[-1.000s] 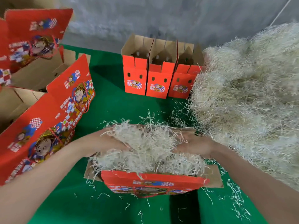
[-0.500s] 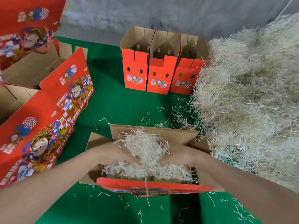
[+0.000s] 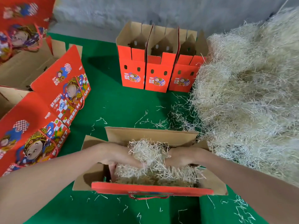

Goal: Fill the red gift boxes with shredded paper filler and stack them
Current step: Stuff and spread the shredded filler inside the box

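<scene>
I am pressing the shredded paper filler (image 3: 150,153) down into the open red gift box (image 3: 152,190), and I judge that easing it evenly toward the corners is the way to do this well. My left hand (image 3: 119,156), fingers fairly straight, is pushing at the wad's nine o'clock. My right hand (image 3: 182,156) is pushing at three o'clock with its fingers buried, so I cannot tell whether they are gripping.

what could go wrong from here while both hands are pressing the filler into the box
The filler mounds up between the left hand and right hand; it may spring back once released and stop the flaps of the open box closing flat for stacking. Strands stick out over its right side flap and could spill onto the green cloth, where loose strands lie.
</scene>
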